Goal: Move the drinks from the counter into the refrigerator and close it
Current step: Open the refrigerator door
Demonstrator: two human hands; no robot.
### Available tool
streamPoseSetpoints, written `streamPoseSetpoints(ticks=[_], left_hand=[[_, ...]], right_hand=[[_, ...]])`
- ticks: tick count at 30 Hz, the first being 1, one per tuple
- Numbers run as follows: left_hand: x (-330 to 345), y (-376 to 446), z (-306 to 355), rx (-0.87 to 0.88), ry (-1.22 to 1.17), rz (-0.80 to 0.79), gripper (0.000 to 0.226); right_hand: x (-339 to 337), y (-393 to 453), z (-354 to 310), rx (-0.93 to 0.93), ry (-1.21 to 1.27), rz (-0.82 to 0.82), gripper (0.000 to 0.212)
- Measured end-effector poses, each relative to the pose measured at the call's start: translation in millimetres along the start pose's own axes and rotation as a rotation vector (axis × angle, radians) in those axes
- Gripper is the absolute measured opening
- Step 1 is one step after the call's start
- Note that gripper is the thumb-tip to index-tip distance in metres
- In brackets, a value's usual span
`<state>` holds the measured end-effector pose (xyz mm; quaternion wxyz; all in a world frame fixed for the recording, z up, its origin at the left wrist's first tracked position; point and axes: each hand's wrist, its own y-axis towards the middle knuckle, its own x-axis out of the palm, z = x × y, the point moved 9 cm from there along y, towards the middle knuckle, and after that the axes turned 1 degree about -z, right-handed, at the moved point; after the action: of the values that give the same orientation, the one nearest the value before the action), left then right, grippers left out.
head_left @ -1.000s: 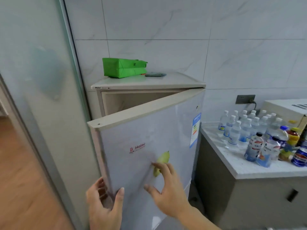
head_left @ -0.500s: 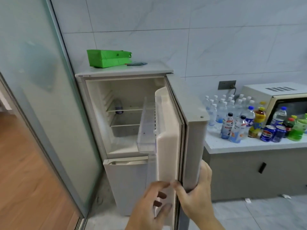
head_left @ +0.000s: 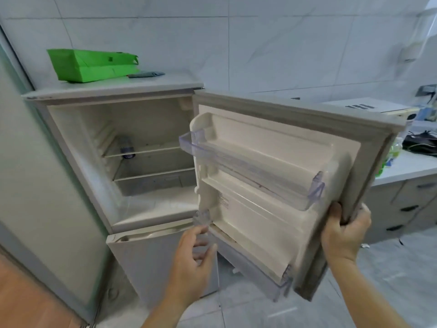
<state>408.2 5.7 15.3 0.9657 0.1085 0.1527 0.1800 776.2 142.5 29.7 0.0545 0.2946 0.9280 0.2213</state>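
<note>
The small white refrigerator (head_left: 71,143) stands against the tiled wall with its upper door (head_left: 272,176) swung wide to the right, showing clear door shelves. My right hand (head_left: 344,230) grips the door's outer edge. Below the door's inner corner, my left hand (head_left: 194,259) is open with fingers apart, close to the lower clear shelf end. One bottle (head_left: 127,147) lies on the top wire shelf inside. The counter (head_left: 406,166) is at the right; the open door hides most of the drinks, and only a green bottle (head_left: 390,157) edge shows.
A green bag (head_left: 92,65) and a grey cloth (head_left: 146,74) lie on the refrigerator top. A frosted glass panel (head_left: 35,185) stands close on the left. A white appliance (head_left: 369,107) and black cables (head_left: 421,143) sit on the counter. Grey drawers are under it.
The door has swung from nearly shut to wide open to the right. My right hand moved to its outer edge; my left hand came off the door. The view turned left.
</note>
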Motion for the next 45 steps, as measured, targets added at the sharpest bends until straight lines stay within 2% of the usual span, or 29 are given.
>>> streamPoseSetpoints(ticks=[1, 3, 10, 12, 16, 20, 24, 30, 34, 41, 45], left_hand=[[6, 8, -2, 0.014, 0.001, -0.003, 0.042], [22, 24, -4, 0.04, 0.019, -0.011, 0.044], [98, 56, -19, -0.01, -0.036, -0.085, 0.037], [124, 57, -21, -0.029, -0.046, -0.103, 0.035], [185, 57, -6, -0.046, -0.049, -0.132, 0.035], [249, 58, 15, -0.061, -0.04, -0.122, 0.035], [295, 49, 25, -0.137, -0.021, -0.045, 0.034], [316, 22, 12, -0.273, 0.024, 0.124, 0.036], [324, 23, -4, -0.336, 0.074, 0.159, 0.035], [351, 70, -21, -0.358, 0.072, 0.086, 0.033], [381, 106, -19, -0.331, 0.06, -0.013, 0.029]], right_hand=[[1, 17, 9, 0.025, -0.027, 0.03, 0.054], [5, 46, 27, 0.117, -0.045, 0.053, 0.057], [30, 125, 64, 0.328, -0.094, -0.113, 0.024], [38, 141, 68, 0.319, -0.094, -0.166, 0.019], [51, 169, 79, 0.325, -0.07, -0.268, 0.032], [63, 201, 89, 0.282, -0.079, -0.424, 0.031], [85, 232, 107, 0.282, -0.101, -0.61, 0.034], [126, 270, 121, 0.253, -0.092, -0.668, 0.042], [151, 292, 131, 0.293, -0.069, -0.713, 0.041], [170, 309, 138, 0.252, -0.11, -0.775, 0.041], [163, 311, 135, 0.213, -0.098, -0.794, 0.04]])
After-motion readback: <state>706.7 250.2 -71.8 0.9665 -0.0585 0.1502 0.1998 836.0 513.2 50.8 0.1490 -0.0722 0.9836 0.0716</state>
